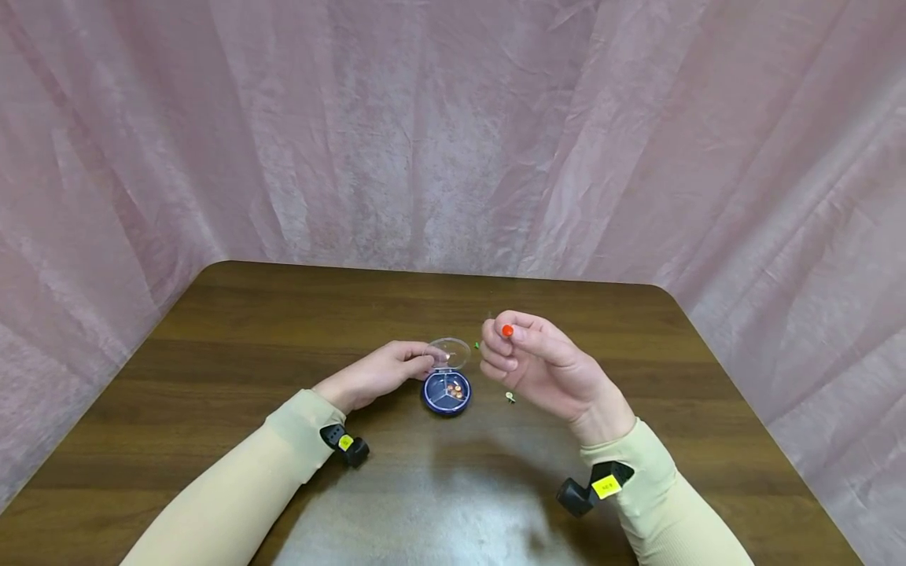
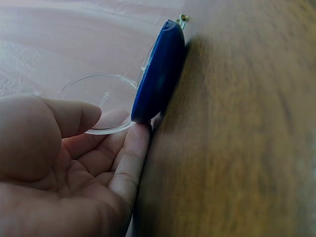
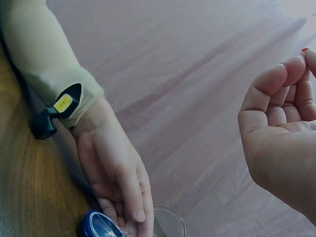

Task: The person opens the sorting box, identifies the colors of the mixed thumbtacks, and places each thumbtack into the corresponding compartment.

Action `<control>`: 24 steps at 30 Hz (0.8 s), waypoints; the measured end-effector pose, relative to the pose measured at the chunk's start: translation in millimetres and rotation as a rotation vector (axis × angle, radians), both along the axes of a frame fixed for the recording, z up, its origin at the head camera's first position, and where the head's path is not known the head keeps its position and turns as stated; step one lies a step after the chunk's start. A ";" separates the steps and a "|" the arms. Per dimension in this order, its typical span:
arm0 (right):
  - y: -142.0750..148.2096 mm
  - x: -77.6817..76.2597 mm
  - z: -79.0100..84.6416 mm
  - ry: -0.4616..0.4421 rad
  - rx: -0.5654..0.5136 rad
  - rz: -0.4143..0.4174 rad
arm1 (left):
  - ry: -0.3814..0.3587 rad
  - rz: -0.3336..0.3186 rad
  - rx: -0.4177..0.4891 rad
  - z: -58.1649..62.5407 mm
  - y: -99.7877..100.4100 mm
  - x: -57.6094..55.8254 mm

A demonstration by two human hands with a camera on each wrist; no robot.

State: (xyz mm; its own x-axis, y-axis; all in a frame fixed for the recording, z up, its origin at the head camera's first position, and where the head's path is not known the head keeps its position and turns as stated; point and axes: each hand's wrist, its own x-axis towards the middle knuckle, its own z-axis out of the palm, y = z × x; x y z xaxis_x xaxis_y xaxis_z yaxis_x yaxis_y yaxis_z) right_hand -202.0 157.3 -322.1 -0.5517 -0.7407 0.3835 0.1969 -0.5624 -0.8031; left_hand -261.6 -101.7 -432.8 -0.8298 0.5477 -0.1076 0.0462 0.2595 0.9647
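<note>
Red and small, a rounded piece was held above the tabletop, pinched between the thumb and forefinger of the right hand, whose other fingers were curled toward the palm with nothing else seen in them. From those fingers, a round blue case lay to the left and lower down, resting on the tabletop about midway between its left and right edges; the two were near each other but not touching. No long axis was offered by the circular case, but a direction was given by its hinge, set toward the far edge, with the clear lid raised from it. The case was nearer to the left hand, by whose thumb and fingers, brought close together, the lid was gripped at its left rim. Three compartments were marked off by dividers, and coppery pieces were gathered in the one toward the right edge. One small green piece was seen just right of the case, and another farther toward the far edge, near the lid. The far side of the case was obstructed by the raised lid and the left hand, while its right side was crossed by neither. Beyond the far edge, a pink curtain was hung.
</note>
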 end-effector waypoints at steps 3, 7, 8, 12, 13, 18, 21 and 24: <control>-0.9 0.7 0.5 0.013 -0.006 0.009 | -0.005 -0.003 0.005 0.4 -0.6 0.8; 0.4 -1.0 0.8 0.053 0.048 -0.063 | -0.003 -0.001 -0.005 1.8 -1.0 0.6; 1.3 -2.1 0.8 0.074 0.088 -0.119 | -0.002 -0.001 -0.005 1.8 -0.6 0.2; 4.2 -8.4 -3.4 0.231 0.420 -0.446 | 0.004 -0.004 -0.010 1.6 0.2 -1.1; 4.2 -10.1 -5.6 0.285 0.528 -0.521 | 0.002 -0.007 -0.010 1.3 0.2 -1.3; -2.7 -17.8 -21.7 0.702 1.043 -0.753 | 0.011 -0.017 -0.015 -1.0 -0.5 -1.7; -10.9 -22.1 -33.2 0.968 1.245 -0.787 | 0.024 -0.017 -0.007 -1.8 -0.1 -0.6; -18.7 -24.9 -43.1 1.145 1.352 -0.767 | 0.016 -0.010 -0.003 -2.1 -0.5 1.2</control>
State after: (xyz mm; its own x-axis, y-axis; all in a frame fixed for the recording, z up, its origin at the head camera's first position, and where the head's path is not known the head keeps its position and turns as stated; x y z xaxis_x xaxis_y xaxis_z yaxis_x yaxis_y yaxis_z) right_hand -226.9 138.6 -365.2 -0.7943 -0.5696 0.2114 -0.6075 0.7502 -0.2612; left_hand -260.4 -102.1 -434.9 -0.8256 0.5559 -0.0965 0.0638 0.2620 0.9630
